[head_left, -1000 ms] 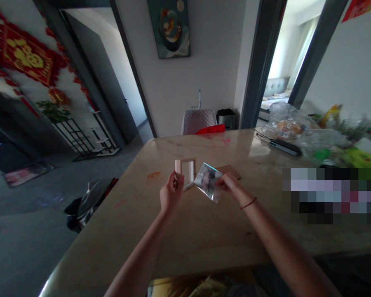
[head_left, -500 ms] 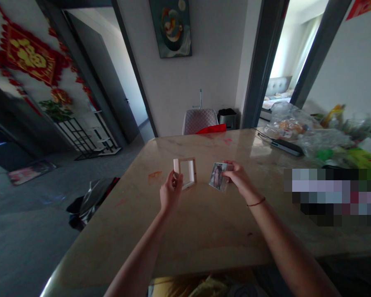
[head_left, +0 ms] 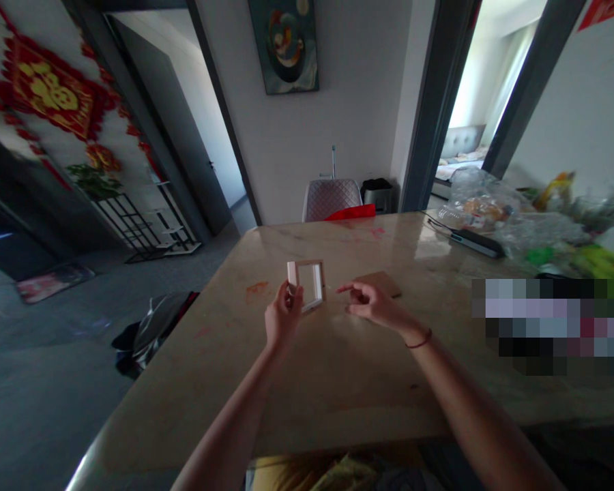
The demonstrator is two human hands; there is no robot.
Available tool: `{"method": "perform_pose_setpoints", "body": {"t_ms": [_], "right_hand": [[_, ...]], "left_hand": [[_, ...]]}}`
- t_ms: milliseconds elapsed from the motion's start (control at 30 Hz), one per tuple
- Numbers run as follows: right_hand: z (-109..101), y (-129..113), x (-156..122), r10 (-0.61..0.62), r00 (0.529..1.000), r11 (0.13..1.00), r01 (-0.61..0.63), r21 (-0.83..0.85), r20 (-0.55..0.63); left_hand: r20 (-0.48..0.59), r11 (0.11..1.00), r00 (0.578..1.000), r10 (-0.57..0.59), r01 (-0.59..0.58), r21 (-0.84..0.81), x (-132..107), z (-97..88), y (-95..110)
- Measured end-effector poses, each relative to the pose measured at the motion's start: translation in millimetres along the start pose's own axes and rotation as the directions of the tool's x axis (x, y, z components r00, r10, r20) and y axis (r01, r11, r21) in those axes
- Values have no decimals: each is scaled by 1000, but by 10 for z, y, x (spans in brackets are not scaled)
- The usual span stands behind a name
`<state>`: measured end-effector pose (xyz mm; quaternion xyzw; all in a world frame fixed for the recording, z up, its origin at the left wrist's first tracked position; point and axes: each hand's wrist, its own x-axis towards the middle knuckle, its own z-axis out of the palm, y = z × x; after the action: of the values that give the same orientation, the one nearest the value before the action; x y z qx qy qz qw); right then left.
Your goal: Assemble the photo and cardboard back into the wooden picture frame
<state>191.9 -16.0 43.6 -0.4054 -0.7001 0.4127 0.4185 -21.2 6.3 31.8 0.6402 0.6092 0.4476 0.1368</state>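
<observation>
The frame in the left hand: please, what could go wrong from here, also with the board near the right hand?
The left hand holds the frame by one side only, so it might twist or slip. The right hand appears close to the brown board, so it might push the board along the table.

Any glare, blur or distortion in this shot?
Head view: pale glare on the tabletop; head view: nearly washed-out right doorway; head view: leaning door frames, probably lens distortion; head view: soft clutter and a pixelated block at right.
</observation>
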Motion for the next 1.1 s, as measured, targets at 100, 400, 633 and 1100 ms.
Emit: {"method": "perform_pose_setpoints", "body": {"t_ms": [100, 400, 633, 1100], "right_hand": [[119, 49, -23, 30, 975, 982, 13, -190, 222], [234, 168, -12, 214, 950, 879, -87, -469, 226], [172, 276, 46, 216, 971, 884, -151, -442, 99], [290, 422, 185, 509, 859, 852, -498, 161, -42]], "left_hand": [[-8, 1000, 1000, 6, -6, 9, 0, 11, -16], [17, 1000, 1000, 10, -10, 26, -17, -19, 31], [19, 1000, 1000, 16, -16, -4, -12, -8, 9], [99, 967, 988, -117, 136, -214, 67, 5, -44]]}}
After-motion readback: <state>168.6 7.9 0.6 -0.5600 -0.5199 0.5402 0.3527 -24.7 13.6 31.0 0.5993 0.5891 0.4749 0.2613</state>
